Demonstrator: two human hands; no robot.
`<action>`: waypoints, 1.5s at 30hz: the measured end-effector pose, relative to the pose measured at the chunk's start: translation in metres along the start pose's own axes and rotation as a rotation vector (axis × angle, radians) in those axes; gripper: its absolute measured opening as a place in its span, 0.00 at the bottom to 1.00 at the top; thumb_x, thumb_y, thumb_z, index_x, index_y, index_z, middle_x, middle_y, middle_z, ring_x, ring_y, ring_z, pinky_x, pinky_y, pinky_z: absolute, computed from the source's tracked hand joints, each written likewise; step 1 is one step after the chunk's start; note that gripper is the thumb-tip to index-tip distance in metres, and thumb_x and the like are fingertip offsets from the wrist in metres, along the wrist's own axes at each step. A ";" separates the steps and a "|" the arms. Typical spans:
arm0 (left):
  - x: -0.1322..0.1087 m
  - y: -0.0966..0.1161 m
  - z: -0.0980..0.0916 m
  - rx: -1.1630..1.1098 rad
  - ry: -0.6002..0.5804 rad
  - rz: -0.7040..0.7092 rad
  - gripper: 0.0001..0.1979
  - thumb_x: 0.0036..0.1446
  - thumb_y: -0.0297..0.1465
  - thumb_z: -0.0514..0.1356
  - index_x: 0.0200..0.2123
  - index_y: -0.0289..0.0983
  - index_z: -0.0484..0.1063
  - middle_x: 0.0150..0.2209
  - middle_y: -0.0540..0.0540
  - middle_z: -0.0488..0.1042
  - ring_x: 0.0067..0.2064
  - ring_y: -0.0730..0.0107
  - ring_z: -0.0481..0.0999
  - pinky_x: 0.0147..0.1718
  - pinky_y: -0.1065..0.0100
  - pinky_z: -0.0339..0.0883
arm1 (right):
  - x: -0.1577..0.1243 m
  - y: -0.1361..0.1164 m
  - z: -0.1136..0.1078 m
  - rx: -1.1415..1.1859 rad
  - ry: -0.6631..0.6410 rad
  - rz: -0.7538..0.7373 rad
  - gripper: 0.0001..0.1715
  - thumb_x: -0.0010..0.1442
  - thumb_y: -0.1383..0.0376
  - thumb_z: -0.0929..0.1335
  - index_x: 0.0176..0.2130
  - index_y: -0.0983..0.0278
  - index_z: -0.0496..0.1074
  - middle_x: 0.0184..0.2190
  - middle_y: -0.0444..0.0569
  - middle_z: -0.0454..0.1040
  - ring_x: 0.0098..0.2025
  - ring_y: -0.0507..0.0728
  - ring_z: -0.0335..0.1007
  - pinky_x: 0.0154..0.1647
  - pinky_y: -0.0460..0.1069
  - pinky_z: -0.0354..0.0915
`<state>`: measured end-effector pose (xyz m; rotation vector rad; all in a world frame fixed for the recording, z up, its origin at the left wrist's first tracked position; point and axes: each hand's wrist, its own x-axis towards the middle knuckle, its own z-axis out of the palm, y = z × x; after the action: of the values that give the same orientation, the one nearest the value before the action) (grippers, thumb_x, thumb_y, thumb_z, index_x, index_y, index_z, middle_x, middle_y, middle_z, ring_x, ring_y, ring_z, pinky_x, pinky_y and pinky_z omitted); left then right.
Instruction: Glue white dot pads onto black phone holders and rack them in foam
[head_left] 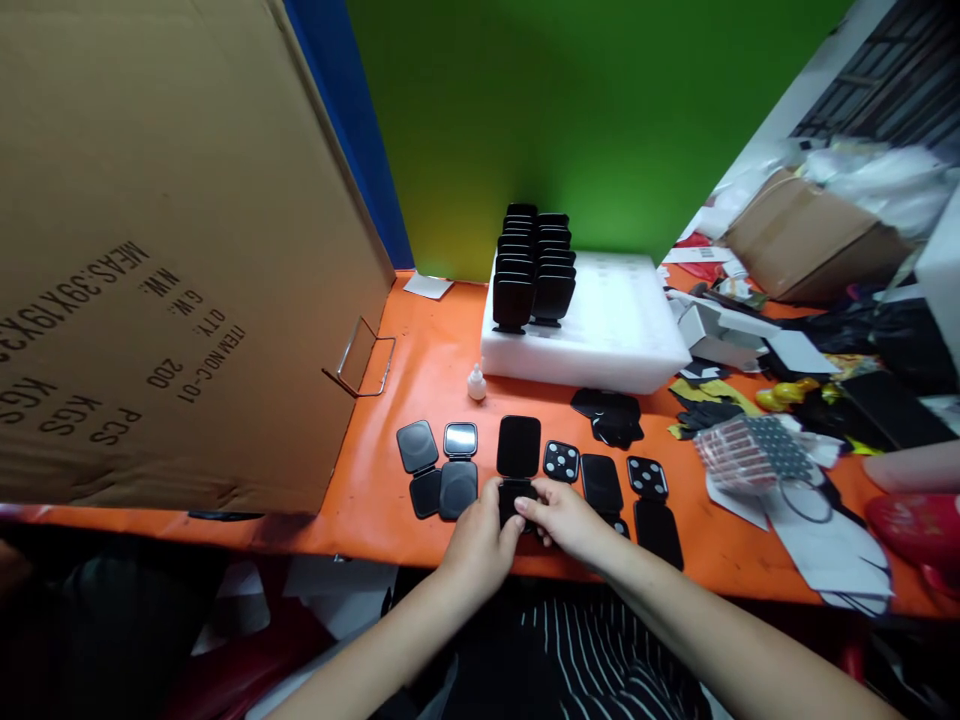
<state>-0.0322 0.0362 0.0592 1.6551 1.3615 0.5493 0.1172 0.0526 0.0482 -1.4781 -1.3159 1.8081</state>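
Observation:
Between my two hands is a black hinged stand (519, 447), its larger panel tilted up away from me. My left hand (482, 527) grips the smaller lower panel from the left, thumb on top. My right hand (564, 515) holds the same panel from the right, with its thumb also on the face. To the left lie two more unfolded black hinged pieces, one with a round pad (458, 490) and one at an angle (417, 446). On the right, a small square plate with light dots (561, 461), a black panel (602, 485) and another dotted hinged piece (647, 478) rest on the table.
A white foam block (600, 350) bears rows of upright black stands (514, 300). Before it are a small white dropper bottle (476, 383) and thin black sheets (609, 414). A large cardboard box (247, 250) borders the left; a wire stand (364, 365) is beside it. Clutter fills the right side.

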 end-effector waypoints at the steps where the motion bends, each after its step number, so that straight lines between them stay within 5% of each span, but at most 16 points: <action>1: 0.001 -0.001 -0.001 -0.014 0.007 0.002 0.15 0.54 0.29 0.53 0.46 0.38 0.58 0.40 0.44 0.71 0.41 0.64 0.71 0.38 0.65 0.64 | 0.001 0.000 0.001 -0.012 0.008 0.003 0.12 0.53 0.58 0.64 0.32 0.65 0.66 0.21 0.40 0.65 0.18 0.47 0.59 0.18 0.43 0.59; 6: 0.014 -0.014 0.000 -0.097 0.009 -0.055 0.14 0.56 0.31 0.50 0.46 0.38 0.61 0.41 0.45 0.72 0.41 0.66 0.72 0.38 0.67 0.65 | 0.001 -0.007 -0.025 -0.198 0.026 -0.028 0.15 0.57 0.57 0.60 0.34 0.64 0.69 0.24 0.45 0.70 0.23 0.51 0.67 0.25 0.47 0.64; 10: 0.026 -0.026 0.003 -0.094 -0.024 -0.221 0.17 0.59 0.32 0.46 0.51 0.35 0.57 0.40 0.42 0.72 0.28 0.70 0.74 0.31 0.69 0.67 | 0.003 -0.012 -0.098 -0.675 0.465 -0.132 0.15 0.58 0.59 0.60 0.39 0.61 0.72 0.39 0.49 0.73 0.42 0.57 0.67 0.42 0.49 0.60; 13: 0.027 -0.028 -0.003 0.191 -0.041 -0.195 0.21 0.57 0.35 0.49 0.53 0.34 0.57 0.37 0.40 0.74 0.31 0.63 0.75 0.32 0.65 0.65 | 0.017 -0.013 -0.149 -0.959 0.660 0.008 0.17 0.58 0.59 0.60 0.43 0.62 0.70 0.44 0.52 0.69 0.46 0.59 0.65 0.45 0.50 0.58; 16: 0.022 -0.024 -0.016 0.500 -0.012 -0.163 0.22 0.56 0.40 0.49 0.53 0.38 0.59 0.36 0.39 0.74 0.36 0.54 0.74 0.33 0.60 0.64 | 0.036 -0.015 -0.173 -1.109 0.677 0.138 0.23 0.58 0.55 0.60 0.47 0.64 0.68 0.46 0.56 0.66 0.46 0.62 0.64 0.43 0.52 0.59; 20: 0.017 -0.009 -0.019 0.568 0.017 0.058 0.16 0.59 0.36 0.47 0.49 0.42 0.64 0.42 0.43 0.72 0.42 0.59 0.71 0.39 0.61 0.63 | 0.049 -0.019 -0.176 -1.218 0.627 0.227 0.29 0.53 0.49 0.62 0.46 0.66 0.68 0.44 0.59 0.66 0.46 0.64 0.64 0.41 0.53 0.59; 26: 0.019 0.007 0.012 0.524 -0.166 0.464 0.15 0.57 0.32 0.50 0.48 0.42 0.65 0.49 0.48 0.68 0.51 0.62 0.64 0.51 0.60 0.56 | 0.046 -0.015 -0.174 -1.240 0.673 0.248 0.32 0.52 0.46 0.62 0.43 0.69 0.68 0.41 0.61 0.67 0.44 0.65 0.65 0.39 0.54 0.59; 33: 0.029 -0.001 0.044 0.511 -0.197 0.551 0.20 0.57 0.33 0.51 0.54 0.42 0.59 0.54 0.48 0.63 0.56 0.62 0.59 0.55 0.56 0.50 | 0.032 -0.012 -0.172 -1.062 0.807 0.069 0.17 0.54 0.54 0.63 0.35 0.65 0.67 0.36 0.54 0.69 0.39 0.60 0.66 0.36 0.51 0.58; 39: 0.029 -0.004 0.047 0.527 -0.158 0.552 0.20 0.58 0.35 0.51 0.55 0.43 0.58 0.56 0.48 0.62 0.55 0.63 0.60 0.53 0.59 0.50 | 0.016 -0.004 -0.138 -0.470 0.328 -0.190 0.12 0.54 0.57 0.61 0.28 0.63 0.65 0.26 0.43 0.68 0.29 0.52 0.63 0.31 0.46 0.58; 45: 0.030 -0.006 0.048 0.595 -0.133 0.577 0.21 0.58 0.36 0.50 0.55 0.42 0.57 0.56 0.48 0.61 0.56 0.63 0.59 0.53 0.59 0.50 | 0.025 0.012 -0.110 -0.418 0.199 -0.185 0.12 0.55 0.59 0.61 0.26 0.64 0.64 0.24 0.42 0.66 0.28 0.51 0.60 0.29 0.46 0.56</action>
<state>0.0116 0.0468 0.0244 2.5546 0.9841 0.3546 0.2130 0.1097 0.0295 -1.6293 -1.7324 1.2850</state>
